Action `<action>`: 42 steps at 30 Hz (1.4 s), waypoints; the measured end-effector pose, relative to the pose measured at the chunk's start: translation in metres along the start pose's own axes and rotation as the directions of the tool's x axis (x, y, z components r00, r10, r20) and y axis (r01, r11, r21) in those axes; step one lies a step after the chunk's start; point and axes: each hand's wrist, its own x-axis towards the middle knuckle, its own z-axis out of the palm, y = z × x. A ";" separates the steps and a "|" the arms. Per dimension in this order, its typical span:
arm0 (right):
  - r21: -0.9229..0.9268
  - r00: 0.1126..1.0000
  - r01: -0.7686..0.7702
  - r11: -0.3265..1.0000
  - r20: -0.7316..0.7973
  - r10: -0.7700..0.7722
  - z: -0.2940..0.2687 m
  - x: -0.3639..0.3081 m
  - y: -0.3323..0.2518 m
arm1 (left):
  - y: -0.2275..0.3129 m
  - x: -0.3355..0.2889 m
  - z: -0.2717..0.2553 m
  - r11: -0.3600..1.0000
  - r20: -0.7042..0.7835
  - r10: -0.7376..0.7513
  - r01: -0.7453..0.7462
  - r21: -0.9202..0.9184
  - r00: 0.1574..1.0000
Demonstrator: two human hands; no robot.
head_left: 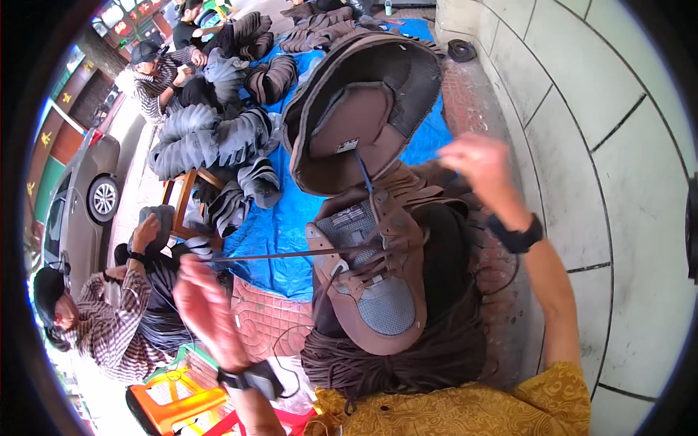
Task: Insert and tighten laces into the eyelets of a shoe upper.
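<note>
A brown shoe upper (389, 320) with a grey-blue mesh toe and tongue lies toe toward me over my lap. Dark brown lace crosses its eyelets. From there one shoelace (291, 255) runs taut to the left, pinched in the fingers of my left hand (209, 309). My right hand (481, 171) is raised right of the shoe, blurred, its fingers closed; what they hold is too smeared to tell. Behind the shoe stands another brown upper (363, 120), opening toward me. A thick bundle of dark laces (392, 356) hangs across my lap. Both wrists wear black bands.
A blue tarp (269, 269) covers the paving ahead, with rows of grey uppers (211, 142) and brown uppers piled on it. A tiled wall (582, 145) rises at the right. People in striped tops sit at left, near an orange stool (174, 407) and a parked car (80, 196).
</note>
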 end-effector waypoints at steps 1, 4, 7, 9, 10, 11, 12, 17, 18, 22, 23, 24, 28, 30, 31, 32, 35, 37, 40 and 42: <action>-0.032 0.991 -0.134 0.990 0.013 0.135 -0.013 -0.003 0.020 | 0.036 -0.007 0.010 0.999 -0.013 0.047 -0.048 -0.019 0.999; -0.119 0.938 -0.338 0.934 -0.125 0.323 -0.052 -0.018 0.074 | 0.160 -0.032 -0.017 0.919 0.086 0.283 -0.296 0.262 0.955; -0.189 0.898 -0.437 0.879 -0.152 0.414 -0.078 -0.028 0.109 | 0.211 -0.053 -0.008 0.851 0.153 0.335 -0.368 0.376 0.930; -0.252 0.880 -0.472 0.845 -0.204 0.430 -0.089 -0.030 0.120 | 0.223 -0.053 -0.007 0.787 0.149 0.379 -0.403 0.467 0.913; -0.199 0.845 -0.526 0.826 -0.227 0.484 -0.090 -0.030 0.122 | 0.217 -0.046 -0.010 0.704 0.129 0.408 -0.402 0.586 0.904; -0.198 0.847 -0.524 0.828 -0.220 0.484 -0.086 -0.030 0.124 | 0.211 -0.037 -0.016 0.606 0.114 0.439 -0.388 0.694 0.891; -0.192 0.813 -0.582 0.791 -0.160 0.560 -0.082 -0.031 0.125 | 0.206 -0.028 -0.031 0.508 0.093 0.404 -0.307 0.805 0.910; -0.511 0.946 -0.180 0.841 0.145 0.291 -0.043 -0.041 0.107 | 0.089 0.016 -0.037 -0.493 -0.153 0.607 0.520 0.697 0.780; -0.429 0.955 -0.164 0.888 0.157 0.252 -0.037 -0.037 0.084 | 0.061 0.014 -0.029 -0.735 0.031 0.459 0.360 0.575 0.888; 0.137 0.896 -0.284 0.949 0.392 0.211 -0.004 -0.009 -0.020 | -0.047 0.005 -0.008 -0.823 0.090 -0.053 -0.095 0.561 0.994; 0.206 0.894 -0.246 0.947 0.425 0.140 0.007 -0.006 -0.035 | -0.066 0.002 -0.005 -0.810 0.112 -0.171 -0.205 0.549 0.979; 0.131 0.913 -0.113 0.985 0.404 0.051 0.016 -0.006 -0.042 | -0.078 0.003 -0.003 -0.838 0.173 -0.279 -0.327 0.437 0.945; -0.054 0.941 0.069 0.996 0.336 -0.047 0.044 -0.026 -0.037 | -0.096 0.013 -0.018 -0.825 0.259 -0.462 -0.518 0.226 0.848; -0.084 0.944 0.083 0.993 0.325 -0.051 0.043 -0.028 -0.036 | -0.098 0.011 -0.019 -0.824 0.268 -0.500 -0.548 0.143 0.823; -0.082 0.944 0.084 0.993 0.326 -0.053 0.043 -0.028 -0.035 | -0.098 0.010 -0.020 -0.826 0.268 -0.498 -0.545 0.143 0.825; -0.002 0.938 0.046 0.999 0.344 -0.042 0.042 -0.028 -0.034 | -0.097 0.010 -0.023 -0.822 0.288 -0.478 -0.538 0.187 0.830; 0.189 0.908 -0.251 0.949 0.385 0.163 0.035 -0.024 -0.037 | -0.094 0.010 -0.023 -0.804 0.280 -0.374 -0.459 0.378 0.884; 0.313 0.837 -0.490 0.814 0.430 0.339 0.024 -0.021 -0.032 | -0.098 0.014 -0.016 -0.764 0.237 -0.309 -0.389 0.514 0.921; 0.335 0.801 -0.560 0.758 0.452 0.392 0.024 -0.019 -0.030 | -0.101 0.023 0.002 -0.431 -0.339 -0.100 0.267 0.862 0.935; 0.382 0.804 -0.566 0.731 0.452 0.386 0.027 -0.019 -0.035 | -0.101 0.023 0.006 -0.407 -0.316 -0.141 0.236 0.882 0.938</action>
